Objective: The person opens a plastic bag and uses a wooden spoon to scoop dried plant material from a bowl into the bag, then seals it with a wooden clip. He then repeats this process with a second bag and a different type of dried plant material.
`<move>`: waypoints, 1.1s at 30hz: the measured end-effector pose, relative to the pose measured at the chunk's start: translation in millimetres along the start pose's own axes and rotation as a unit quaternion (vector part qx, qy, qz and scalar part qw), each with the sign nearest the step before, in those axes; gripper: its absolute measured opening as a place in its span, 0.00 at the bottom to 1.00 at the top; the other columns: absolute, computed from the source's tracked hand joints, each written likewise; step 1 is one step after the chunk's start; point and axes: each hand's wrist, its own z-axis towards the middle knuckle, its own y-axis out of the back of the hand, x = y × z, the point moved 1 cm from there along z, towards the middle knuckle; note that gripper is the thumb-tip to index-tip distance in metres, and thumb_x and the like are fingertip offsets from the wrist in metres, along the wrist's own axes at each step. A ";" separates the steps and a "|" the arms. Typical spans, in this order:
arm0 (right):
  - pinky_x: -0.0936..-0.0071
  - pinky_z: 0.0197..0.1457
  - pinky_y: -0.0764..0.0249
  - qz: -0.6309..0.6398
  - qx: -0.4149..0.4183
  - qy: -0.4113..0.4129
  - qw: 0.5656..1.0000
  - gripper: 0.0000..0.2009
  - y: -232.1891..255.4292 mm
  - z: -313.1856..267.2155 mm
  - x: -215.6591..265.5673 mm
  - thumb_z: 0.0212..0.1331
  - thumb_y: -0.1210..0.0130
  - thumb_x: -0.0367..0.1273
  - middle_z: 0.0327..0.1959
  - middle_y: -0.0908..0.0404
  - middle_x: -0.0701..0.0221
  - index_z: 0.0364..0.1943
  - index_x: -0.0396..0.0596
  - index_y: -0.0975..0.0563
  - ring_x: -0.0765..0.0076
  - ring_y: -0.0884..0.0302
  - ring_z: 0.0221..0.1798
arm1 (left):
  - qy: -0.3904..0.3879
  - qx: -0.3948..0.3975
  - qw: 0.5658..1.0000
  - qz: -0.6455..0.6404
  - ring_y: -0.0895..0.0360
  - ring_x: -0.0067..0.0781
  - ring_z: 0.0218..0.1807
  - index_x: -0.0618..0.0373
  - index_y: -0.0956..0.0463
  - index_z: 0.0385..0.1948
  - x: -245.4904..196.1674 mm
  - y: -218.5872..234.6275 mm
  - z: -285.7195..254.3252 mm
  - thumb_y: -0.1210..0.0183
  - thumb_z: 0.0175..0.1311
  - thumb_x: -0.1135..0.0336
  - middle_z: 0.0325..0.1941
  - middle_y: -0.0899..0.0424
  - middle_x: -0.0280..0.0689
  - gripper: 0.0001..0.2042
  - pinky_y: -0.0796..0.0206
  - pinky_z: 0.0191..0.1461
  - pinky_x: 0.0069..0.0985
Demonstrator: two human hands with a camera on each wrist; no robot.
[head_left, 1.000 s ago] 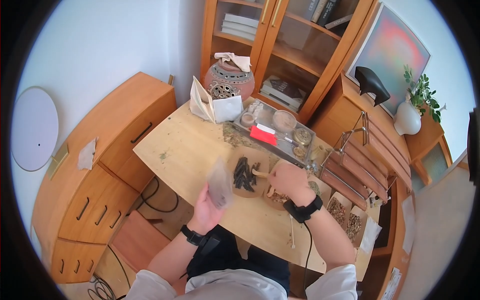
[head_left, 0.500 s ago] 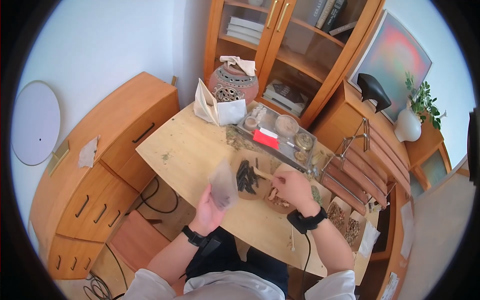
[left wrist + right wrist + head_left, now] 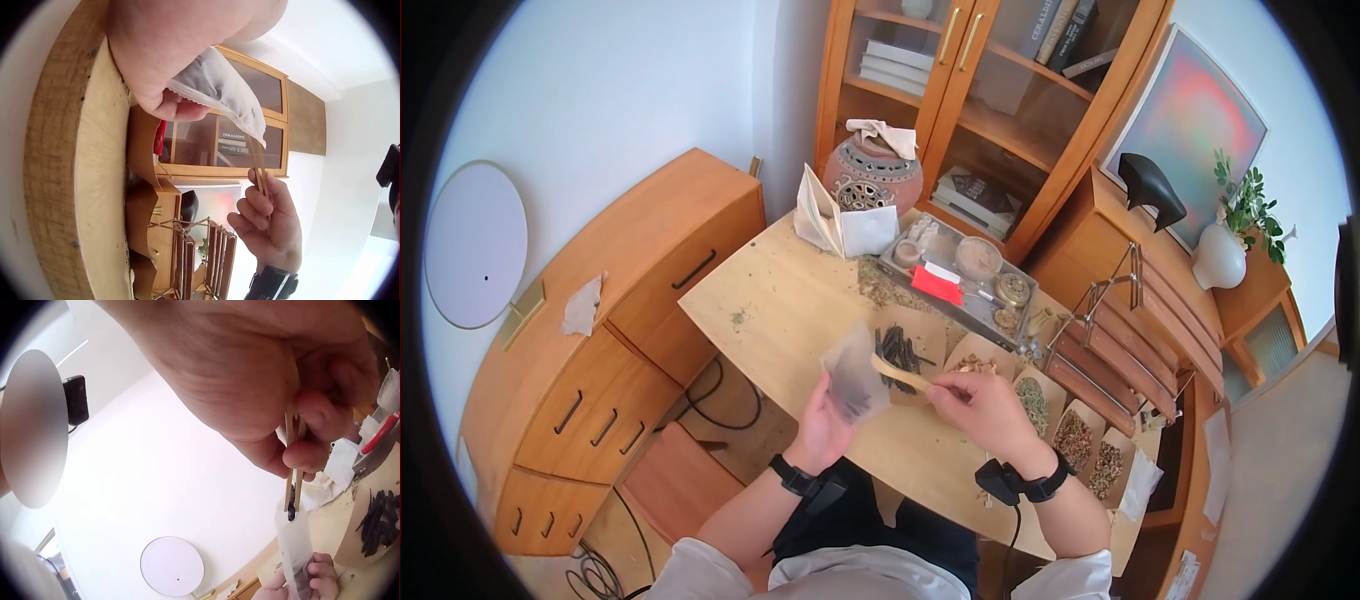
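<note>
My left hand (image 3: 825,425) holds a translucent pouch (image 3: 857,378) upright, dark pieces visible through its lower part. Pinched in my right hand (image 3: 985,410) are wooden tongs (image 3: 900,373), their tips at the pouch's mouth. The right wrist view shows a small dark piece (image 3: 292,509) between the tips of the tongs (image 3: 299,487). Behind the pouch, dark strips (image 3: 903,350) lie on an open brown paper tray (image 3: 932,335). In the left wrist view the fingers of my left hand (image 3: 181,106) curl at the pouch (image 3: 222,87).
Further paper trays hold reddish-brown pieces (image 3: 975,364), green herbs (image 3: 1032,402) and brown bits (image 3: 1074,442). At the back of the table stand a grey tray (image 3: 940,310) with jars and a red packet (image 3: 937,285), and a patterned pot (image 3: 874,175). A wooden rack (image 3: 1110,350) is on the right.
My right hand has moved from the reddish-brown pieces toward the left, bringing the wooden tongs to the pouch. The pouch and my left hand have shifted slightly right in view.
</note>
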 end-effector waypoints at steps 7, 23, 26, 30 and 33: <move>0.68 0.40 0.22 -0.094 0.012 0.003 0.996 0.14 -2.6 -2.4 11.7 0.61 0.40 0.40 0.31 0.15 0.59 0.41 0.45 0.15 0.60 0.16 0.34 | 0.008 -0.008 1.000 0.005 0.38 0.39 0.72 0.56 0.44 0.71 0.7 -4.7 -1.2 0.66 0.79 0.51 0.71 0.34 0.40 0.26 0.49 0.76 0.44; 0.59 0.41 0.21 -0.219 -0.043 -0.031 0.974 0.12 3.6 37.7 -58.4 0.60 0.44 0.39 0.31 0.16 0.57 0.36 0.47 0.16 0.50 0.17 0.37 | 0.006 -0.008 1.000 -0.021 0.38 0.34 0.72 0.52 0.43 0.72 1.4 3.5 -0.2 0.63 0.79 0.52 0.72 0.34 0.34 0.25 0.48 0.75 0.37; 0.57 0.41 0.21 -0.259 -0.054 -0.017 0.964 0.12 -8.2 48.6 -69.5 0.59 0.44 0.40 0.30 0.16 0.58 0.33 0.47 0.16 0.50 0.16 0.37 | 0.009 -0.009 1.000 -0.021 0.38 0.34 0.71 0.51 0.43 0.71 -0.7 -0.2 -1.7 0.63 0.79 0.51 0.71 0.33 0.33 0.25 0.48 0.74 0.37; 0.57 0.42 0.22 -0.283 -0.027 -0.022 0.958 0.12 -14.9 56.0 -62.2 0.57 0.45 0.39 0.30 0.16 0.59 0.30 0.48 0.15 0.49 0.17 0.37 | 0.007 -0.011 1.000 -0.017 0.36 0.33 0.70 0.51 0.41 0.71 0.2 2.4 -1.0 0.63 0.79 0.51 0.70 0.32 0.33 0.24 0.47 0.73 0.37; 0.57 0.41 0.22 -0.315 -0.033 -0.036 0.948 0.12 -22.3 58.7 -60.8 0.56 0.45 0.39 0.29 0.16 0.58 0.30 0.47 0.15 0.50 0.17 0.37 | 0.010 -0.008 1.000 -0.026 0.35 0.33 0.70 0.50 0.40 0.70 0.2 -0.2 -1.0 0.63 0.79 0.51 0.69 0.31 0.32 0.24 0.46 0.73 0.36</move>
